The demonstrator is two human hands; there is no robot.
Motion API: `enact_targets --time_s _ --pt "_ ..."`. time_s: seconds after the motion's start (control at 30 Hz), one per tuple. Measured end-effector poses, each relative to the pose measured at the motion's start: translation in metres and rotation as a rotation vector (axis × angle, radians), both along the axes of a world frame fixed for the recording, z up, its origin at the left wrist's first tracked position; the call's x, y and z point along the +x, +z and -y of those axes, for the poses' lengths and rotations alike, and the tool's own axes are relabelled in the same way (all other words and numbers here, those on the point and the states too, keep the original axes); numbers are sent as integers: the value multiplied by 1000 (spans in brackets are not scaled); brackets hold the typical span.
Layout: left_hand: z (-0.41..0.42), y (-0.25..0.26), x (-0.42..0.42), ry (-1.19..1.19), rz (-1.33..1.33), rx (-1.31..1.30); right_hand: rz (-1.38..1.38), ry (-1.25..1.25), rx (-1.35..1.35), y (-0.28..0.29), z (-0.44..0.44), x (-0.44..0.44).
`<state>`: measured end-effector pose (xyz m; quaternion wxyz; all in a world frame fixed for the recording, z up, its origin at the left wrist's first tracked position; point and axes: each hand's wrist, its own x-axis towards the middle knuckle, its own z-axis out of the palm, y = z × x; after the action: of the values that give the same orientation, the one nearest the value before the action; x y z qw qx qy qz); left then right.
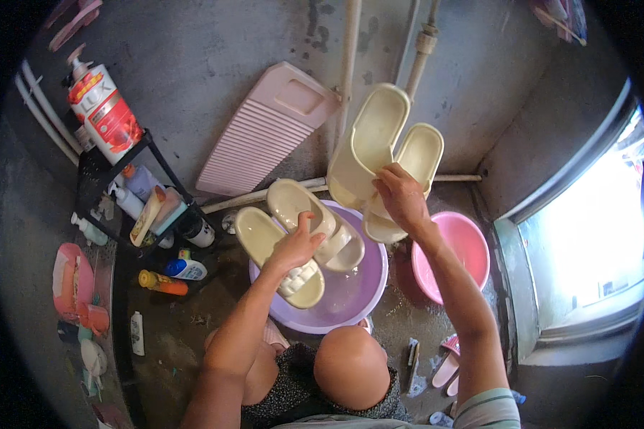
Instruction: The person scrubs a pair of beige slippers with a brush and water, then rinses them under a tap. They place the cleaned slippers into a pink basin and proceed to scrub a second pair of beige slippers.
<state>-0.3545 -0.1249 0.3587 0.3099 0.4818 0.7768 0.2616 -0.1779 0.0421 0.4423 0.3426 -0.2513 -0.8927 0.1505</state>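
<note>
My left hand point(296, 245) grips a pair of cream slide slippers by their straps. One slipper point(255, 230) has a bumpy white decoration on its strap; its wet mate point(287, 197) has a smooth band. Both are over a purple basin point(367, 297) with some liquid in it. Farther right, my right hand point(405, 198) pinches a larger pair of plain cream slides by the strap edges, one larger-looking slide point(378, 126) on the left and the other slide point(425, 153) beside it. This pair is raised between the purple basin and a pink basin point(480, 236).
A pink washboard point(257, 145) leans on the wall near pipes point(350, 64). At left stands a black corner rack point(153, 153) with a Lux pump bottle point(107, 112) and several toiletries. A scrubbing brush point(413, 359) and pink slippers point(445, 370) lie on the wet floor, right of my knees.
</note>
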Motion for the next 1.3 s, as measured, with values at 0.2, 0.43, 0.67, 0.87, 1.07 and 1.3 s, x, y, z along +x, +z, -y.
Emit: enact_targets --time_s 0.2,0.43,0.67,0.87,1.07,1.3 --pt "-5 17 12 186 663 104 -333 -101 -95 16 14 -35" --pt "-5 41 11 218 1429 213 -552 -195 -257 -1 22 -24" --pt "-14 25 22 292 1327 512 -738 -200 -659 -27 44 -25" --pt "-18 19 33 400 1124 237 -716 -162 -887 -54 63 -28" --pt "-16 -7 25 543 1142 203 -385 -131 -782 -38 67 -20" --pt "-10 -17 16 444 1066 -13 -124 34 -769 -75 44 0"
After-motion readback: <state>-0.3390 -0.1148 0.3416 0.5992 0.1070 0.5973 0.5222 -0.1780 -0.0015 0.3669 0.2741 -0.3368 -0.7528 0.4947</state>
